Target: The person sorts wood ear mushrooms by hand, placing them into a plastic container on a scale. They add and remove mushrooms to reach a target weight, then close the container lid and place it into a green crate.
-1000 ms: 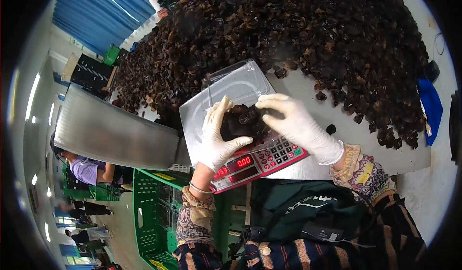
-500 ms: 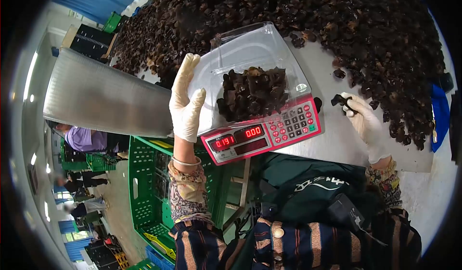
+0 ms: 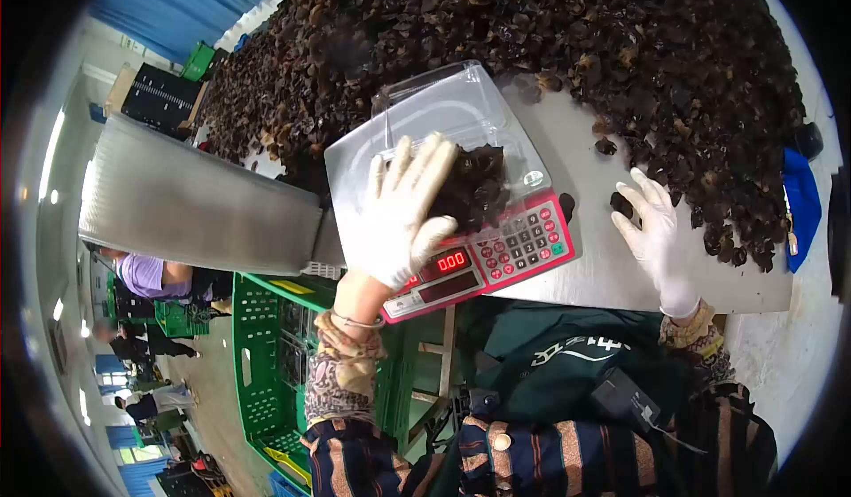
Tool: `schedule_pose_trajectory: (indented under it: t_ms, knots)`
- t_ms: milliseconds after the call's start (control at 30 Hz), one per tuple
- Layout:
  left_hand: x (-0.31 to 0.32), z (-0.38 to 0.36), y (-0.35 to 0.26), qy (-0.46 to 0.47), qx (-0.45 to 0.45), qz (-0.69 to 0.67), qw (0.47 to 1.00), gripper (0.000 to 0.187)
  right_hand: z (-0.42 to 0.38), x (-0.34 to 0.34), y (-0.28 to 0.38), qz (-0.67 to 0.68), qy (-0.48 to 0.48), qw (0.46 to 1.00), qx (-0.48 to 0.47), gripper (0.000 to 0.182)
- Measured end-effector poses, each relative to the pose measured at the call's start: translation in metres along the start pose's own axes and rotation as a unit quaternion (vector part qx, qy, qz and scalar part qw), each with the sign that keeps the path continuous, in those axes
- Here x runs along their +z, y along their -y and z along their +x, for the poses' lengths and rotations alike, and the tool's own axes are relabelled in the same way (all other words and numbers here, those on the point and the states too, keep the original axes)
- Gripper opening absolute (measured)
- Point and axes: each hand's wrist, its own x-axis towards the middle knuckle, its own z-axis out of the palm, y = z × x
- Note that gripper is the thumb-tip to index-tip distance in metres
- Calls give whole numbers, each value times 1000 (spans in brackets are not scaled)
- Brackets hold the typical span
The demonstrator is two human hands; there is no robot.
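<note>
White-gloved, my left hand (image 3: 394, 218) is open with fingers spread over the left side of a clear plastic box (image 3: 443, 125), overlapping the wood ear mushrooms (image 3: 479, 182) in it. The box rests on a red and white digital scale (image 3: 523, 240); the hand hides part of its red display, where 0.00 shows. My right hand (image 3: 654, 240), also gloved, is open above the metal table right of the scale. A small dark wood ear piece (image 3: 620, 203) shows between its parted thumb and fingertips.
A large heap of wood ear (image 3: 567, 27) covers the table's back and right. Left of the scale lies a long stack of clear plastic boxes (image 3: 204, 195). A green crate (image 3: 257, 364) stands below the table edge. A blue item (image 3: 800, 204) hangs at the right edge.
My left hand has moved right and down, from beside the box to over it. My right hand has opened from its pinch on the wood ear piece and moved slightly left.
</note>
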Motion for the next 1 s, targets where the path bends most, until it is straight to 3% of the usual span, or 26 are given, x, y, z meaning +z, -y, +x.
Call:
schedule_pose_trajectory:
  t_ms: [33, 67, 100, 133, 167, 233, 267, 300, 333, 367, 400, 433, 500, 533, 567, 633, 700, 767, 900, 1000]
  knots:
    - [0, 0, 12, -59, -19, -38, 997, 68, 1, -2, 7, -16, -39, 998, -37, 35]
    - [0, 2, 23, -128, -31, -102, 986, 66, 3, -4, 16, 48, -69, 994, -75, 33]
    - [1, 5, 31, -159, -80, -141, 974, 66, 5, -5, 33, 192, 30, 979, 59, 27]
    - [1, 9, 39, -193, -126, -182, 956, 65, 6, -10, 47, 311, 123, 936, 107, 27]
    - [10, 15, 57, -137, -208, -290, 924, 70, 8, -13, 62, 421, 214, 869, 150, 32]
    - [27, 28, 93, -63, -397, -466, 788, 79, 31, -9, 96, 507, 398, 751, 144, 56]
    - [29, 28, 101, -118, -358, -585, 719, 81, 34, -4, 103, 540, 368, 748, 118, 73]
    - [30, 27, 110, -170, -308, -690, 633, 83, 38, -6, 106, 568, 352, 731, 136, 75]
    - [27, 23, 105, -212, -219, -734, 607, 86, 42, -9, 108, 595, 336, 714, 154, 76]
    - [17, 16, 97, -237, -185, -721, 625, 75, 45, -10, 109, 621, 320, 694, 175, 78]
    - [3, 8, 79, -197, -238, -666, 679, 64, 46, -11, 104, 630, 321, 683, 186, 75]
    - [-4, -3, 62, -154, -288, -604, 727, 54, 46, -10, 99, 615, 306, 705, 177, 71]
    - [14, -38, 50, -65, -223, -332, 914, 46, 44, -3, 90, 583, 278, 746, 162, 64]
    - [14, -42, 26, -112, -270, -347, 891, 54, 43, 2, 86, 557, 271, 773, 141, 53]
    - [18, -47, 14, -165, -302, -377, 860, 52, 45, 4, 86, 550, 270, 777, 145, 52]
    - [18, -54, 5, -118, -385, -416, 815, 47, 46, 8, 89, 535, 273, 785, 153, 53]
    - [23, -61, 8, -62, -423, -569, 702, 40, 47, 10, 93, 529, 281, 786, 153, 49]
    - [23, -56, 0, -67, -424, -602, 673, 40, 52, 12, 95, 537, 290, 775, 162, 50]
    - [40, -51, -6, -109, -428, -589, 677, 42, 60, 17, 100, 538, 239, 788, 181, 49]
    - [46, -47, -28, -187, -429, -599, 649, 42, 55, 25, 103, 545, 180, 803, 158, 44]
